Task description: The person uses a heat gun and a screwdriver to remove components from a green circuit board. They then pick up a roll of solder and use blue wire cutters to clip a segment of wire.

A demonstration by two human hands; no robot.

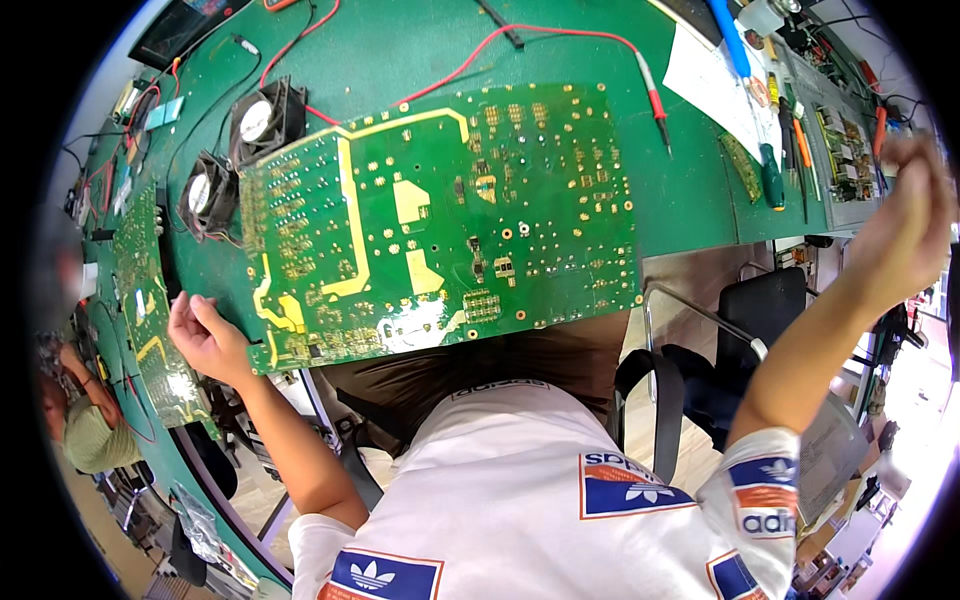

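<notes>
A large green circuit board (pixel 400 240) lies at the front edge of the green-topped bench, with gold traces and many solder points facing up. My left hand (pixel 208 338) is beside its near left corner, palm up with loosely bent fingers and nothing visible in them. Far to the right, my right hand (pixel 918 195) is raised near the tools at the bench's right end. Motion smears its fingers, so I cannot tell whether it holds anything. A red test probe (pixel 655 105) lies on the bench beyond the board's right side.
Two black fans (pixel 268 122) stand behind the board's left side. A screwdriver with a green handle (pixel 772 180) and a white paper sheet (pixel 718 85) lie to the right. Another circuit board (pixel 155 310) is at the left, near a person in green (pixel 98 430). A black chair (pixel 760 310) stands right.
</notes>
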